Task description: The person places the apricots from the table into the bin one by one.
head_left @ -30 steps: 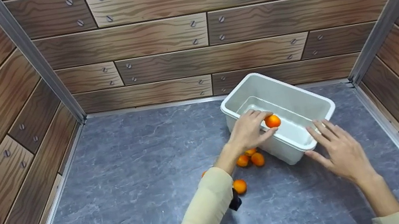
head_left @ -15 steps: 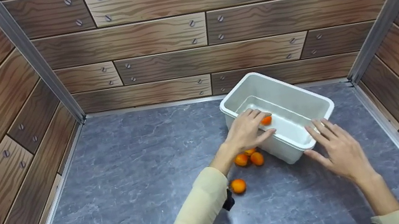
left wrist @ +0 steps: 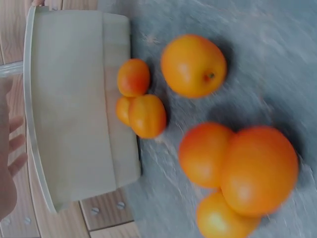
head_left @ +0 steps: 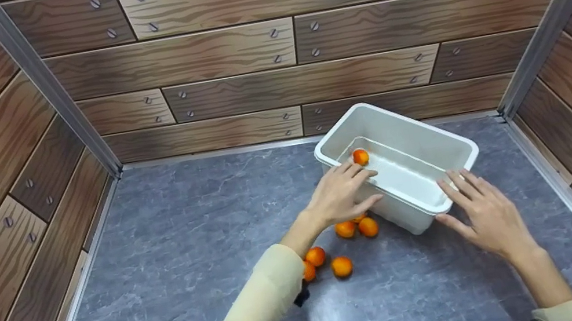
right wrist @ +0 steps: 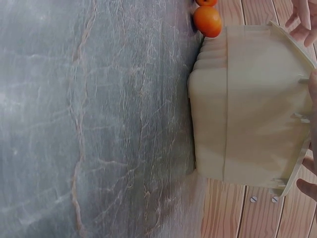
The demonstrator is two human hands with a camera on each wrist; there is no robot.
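My left hand is over the near long side of a light grey plastic bin, fingers spread and holding nothing. Inside the bin, just beyond those fingertips, a small round orange fruit shows. My right hand rests with extended fingers at the bin's right end, fingertips over the rim and thumb outside. More of these orange fruits lie on the floor: a cluster against the bin's outer wall, one single fruit, and a further group beneath my left wrist, partly covered by the sleeve in the head view.
Wood-plank-patterned walls enclose the grey marbled surface at the back and both sides. Metal strips run along the corners and bottom edges. The bin stands at an angle near the back wall.
My left hand has let go of an orange fruit, which dropped into the bin and lies toward its left end. The hand has drawn back leftward; the right hand has stayed put.
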